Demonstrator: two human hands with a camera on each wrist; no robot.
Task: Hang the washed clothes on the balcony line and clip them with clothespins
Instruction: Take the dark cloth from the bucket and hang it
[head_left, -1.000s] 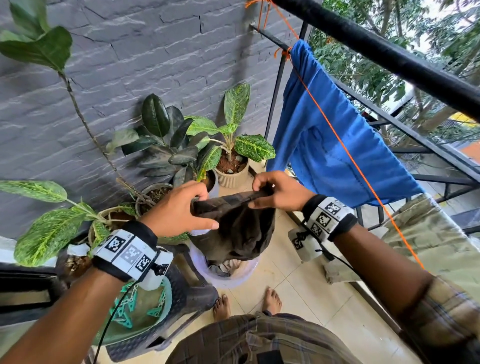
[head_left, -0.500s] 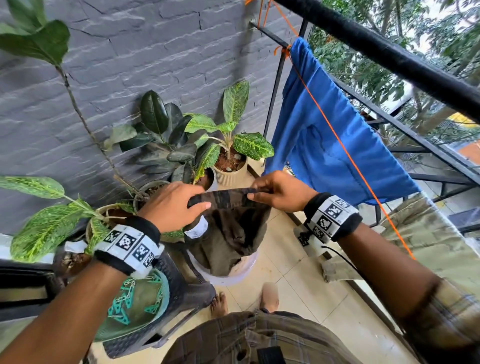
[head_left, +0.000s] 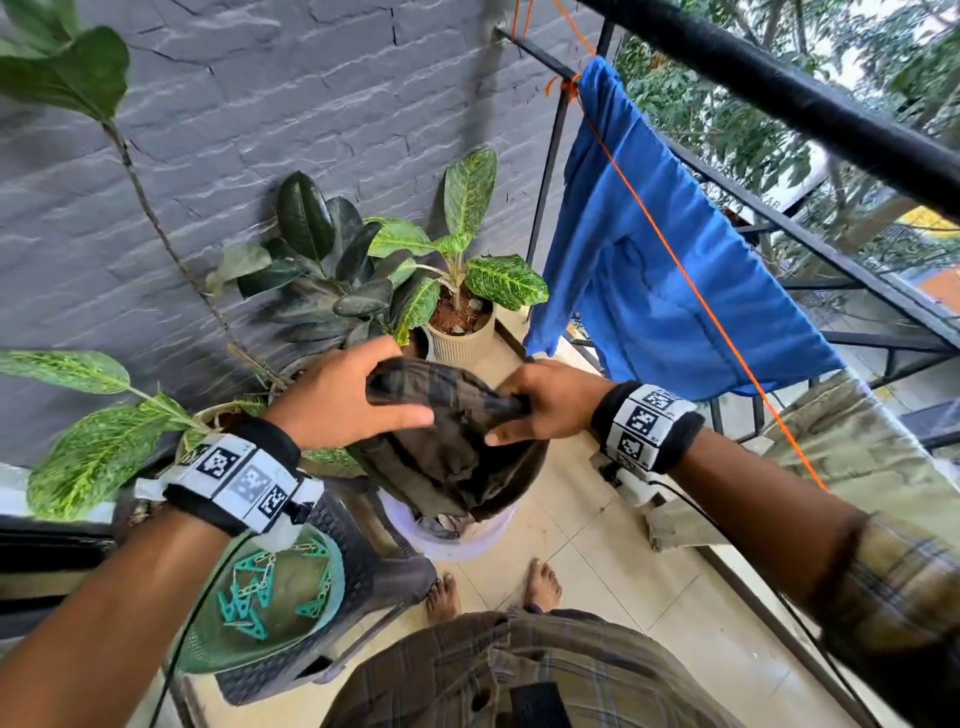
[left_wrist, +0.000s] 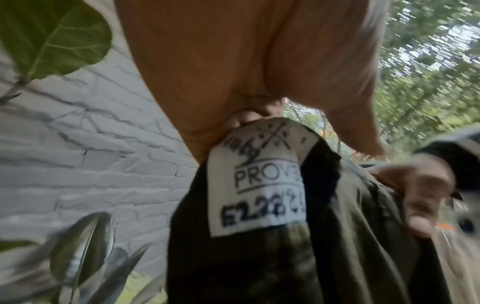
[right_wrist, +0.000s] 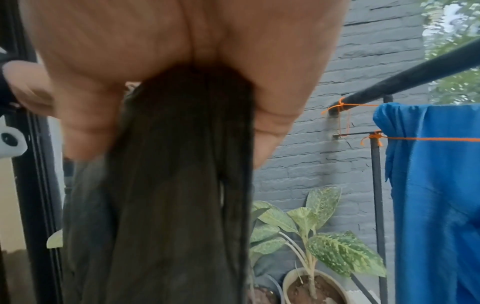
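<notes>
Both hands hold a dark olive-brown garment (head_left: 447, 447) above a white bucket (head_left: 462, 540). My left hand (head_left: 353, 400) grips its left top edge, where a white printed label (left_wrist: 259, 181) shows in the left wrist view. My right hand (head_left: 540, 405) grips the bunched right edge, and the cloth (right_wrist: 176, 185) hangs down from its palm. An orange line (head_left: 691, 280) runs along the balcony rail with a blue garment (head_left: 665, 291) draped over it. A camouflage garment (head_left: 857, 452) hangs nearer on the same line. Teal clothespins (head_left: 260, 592) lie in a green bowl (head_left: 208, 644).
Potted plants (head_left: 457, 291) stand against the grey brick wall (head_left: 260, 104) on the left. The green bowl sits on a dark plastic stool (head_left: 363, 551). A black railing (head_left: 831, 109) bounds the right side. My bare feet (head_left: 540, 587) stand on beige floor tiles.
My hands have come closer together, bunching the top edge of the dark garment that was stretched flat between them half a second ago.
</notes>
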